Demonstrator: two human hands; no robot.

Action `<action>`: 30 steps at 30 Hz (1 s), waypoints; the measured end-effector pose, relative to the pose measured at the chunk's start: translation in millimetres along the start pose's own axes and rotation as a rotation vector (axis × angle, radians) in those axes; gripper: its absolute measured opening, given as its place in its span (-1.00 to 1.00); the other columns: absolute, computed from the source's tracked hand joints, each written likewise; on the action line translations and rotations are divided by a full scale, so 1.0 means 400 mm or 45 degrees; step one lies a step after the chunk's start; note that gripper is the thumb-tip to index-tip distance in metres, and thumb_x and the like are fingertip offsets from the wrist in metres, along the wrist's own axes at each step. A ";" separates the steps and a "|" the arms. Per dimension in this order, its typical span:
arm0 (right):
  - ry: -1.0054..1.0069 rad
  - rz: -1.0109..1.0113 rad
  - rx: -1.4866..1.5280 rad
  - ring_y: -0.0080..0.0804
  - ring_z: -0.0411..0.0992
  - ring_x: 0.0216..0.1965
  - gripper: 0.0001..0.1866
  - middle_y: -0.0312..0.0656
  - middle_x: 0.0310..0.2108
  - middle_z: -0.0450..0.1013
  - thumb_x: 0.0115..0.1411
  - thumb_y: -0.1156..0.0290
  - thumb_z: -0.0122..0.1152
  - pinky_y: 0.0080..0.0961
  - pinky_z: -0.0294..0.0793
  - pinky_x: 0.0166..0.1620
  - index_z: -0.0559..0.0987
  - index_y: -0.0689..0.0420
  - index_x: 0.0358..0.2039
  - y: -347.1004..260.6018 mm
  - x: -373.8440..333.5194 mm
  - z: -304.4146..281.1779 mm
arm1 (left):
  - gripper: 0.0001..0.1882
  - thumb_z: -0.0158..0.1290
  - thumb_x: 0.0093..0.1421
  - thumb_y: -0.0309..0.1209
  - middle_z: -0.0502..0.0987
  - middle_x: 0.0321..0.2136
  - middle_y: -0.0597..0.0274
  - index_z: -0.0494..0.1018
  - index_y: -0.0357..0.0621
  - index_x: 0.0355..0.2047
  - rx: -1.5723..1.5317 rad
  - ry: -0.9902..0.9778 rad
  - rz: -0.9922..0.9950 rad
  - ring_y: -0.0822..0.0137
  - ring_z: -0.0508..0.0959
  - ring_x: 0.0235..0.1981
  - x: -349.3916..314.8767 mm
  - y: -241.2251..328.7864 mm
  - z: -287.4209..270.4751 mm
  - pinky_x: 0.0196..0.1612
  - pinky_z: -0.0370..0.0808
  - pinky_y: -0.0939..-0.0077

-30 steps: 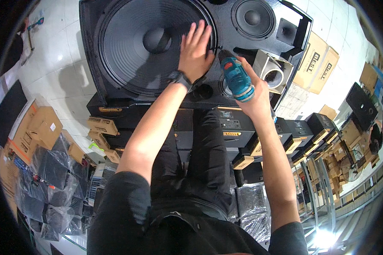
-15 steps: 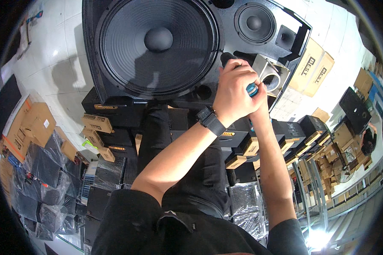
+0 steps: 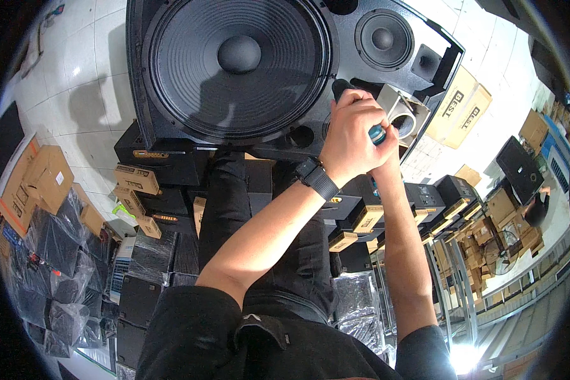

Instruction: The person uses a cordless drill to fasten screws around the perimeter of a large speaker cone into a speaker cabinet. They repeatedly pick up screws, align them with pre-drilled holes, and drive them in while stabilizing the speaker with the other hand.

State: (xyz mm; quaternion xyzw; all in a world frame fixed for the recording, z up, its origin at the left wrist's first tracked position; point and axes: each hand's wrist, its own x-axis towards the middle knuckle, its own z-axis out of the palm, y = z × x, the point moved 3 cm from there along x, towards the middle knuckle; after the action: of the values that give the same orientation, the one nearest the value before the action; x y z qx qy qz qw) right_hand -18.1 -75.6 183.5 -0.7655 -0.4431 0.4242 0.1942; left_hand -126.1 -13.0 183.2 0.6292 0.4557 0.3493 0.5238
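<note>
A large black speaker cabinet (image 3: pixel 345 54) lies face up in front of me, with a big woofer (image 3: pixel 259 101) set in it. Both my hands are closed around a black and teal cordless drill (image 3: pixel 376 133). My left hand (image 3: pixel 353 130), with a black watch on its wrist, wraps over the drill's body. My right hand (image 3: pixel 388 152) grips it from behind, mostly hidden by the left. The drill's black nose points at the woofer's right rim, where a thin bit meets the edge. A pale open-ended box (image 3: pixel 392 98) with a round white ring sits beside my hands.
A smaller round speaker (image 3: pixel 384 39) and a square horn (image 3: pixel 427 58) sit at the cabinet's upper right. A cardboard carton (image 3: pixel 460 106) lies beyond the right edge. Several black speaker boxes and cartons stand near my legs. Another person (image 3: pixel 537 208) is at the far right.
The view has shifted a little, so the cabinet appears slightly further right and lower. Both hands keep their hold on the drill, at the same spot on the woofer's rim.
</note>
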 end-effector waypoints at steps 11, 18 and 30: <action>0.041 -0.046 -0.021 0.14 0.69 -0.03 -0.30 0.21 -0.13 0.69 0.06 0.35 0.45 -0.17 0.67 -0.07 0.55 0.27 0.25 0.003 -0.006 -0.004 | -0.76 0.36 0.14 -0.26 0.72 0.01 0.12 0.73 -0.08 -0.22 0.186 -0.046 -0.110 -0.04 0.56 0.26 -0.010 0.018 -0.012 0.41 0.30 -0.23; -0.067 0.080 -0.026 -0.18 0.65 0.00 -0.44 -0.02 -0.02 0.65 0.06 0.41 0.54 -0.22 0.61 0.05 0.62 0.21 0.10 0.056 -0.007 0.015 | -0.51 0.27 0.15 0.04 0.63 0.26 0.25 0.74 0.19 0.04 -0.144 -0.280 0.183 -0.02 0.42 0.45 0.019 -0.078 -0.019 0.52 0.04 -0.45; -0.027 0.021 -0.056 0.06 0.74 -0.17 -0.51 0.13 -0.29 0.71 0.02 0.40 0.48 -0.21 0.67 -0.15 0.63 0.33 -0.03 0.051 -0.003 0.008 | -0.49 0.22 0.13 0.06 0.60 0.29 0.23 0.76 0.18 0.02 -0.160 -0.229 0.171 0.07 0.39 0.48 0.011 -0.094 0.002 0.54 -0.01 -0.38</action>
State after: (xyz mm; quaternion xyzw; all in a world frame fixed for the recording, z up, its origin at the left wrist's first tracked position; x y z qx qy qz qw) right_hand -10.4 -87.5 168.5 -0.7687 -0.4480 0.4240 0.1692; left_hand -131.8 -8.0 146.1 0.6531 0.3409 0.3538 0.5762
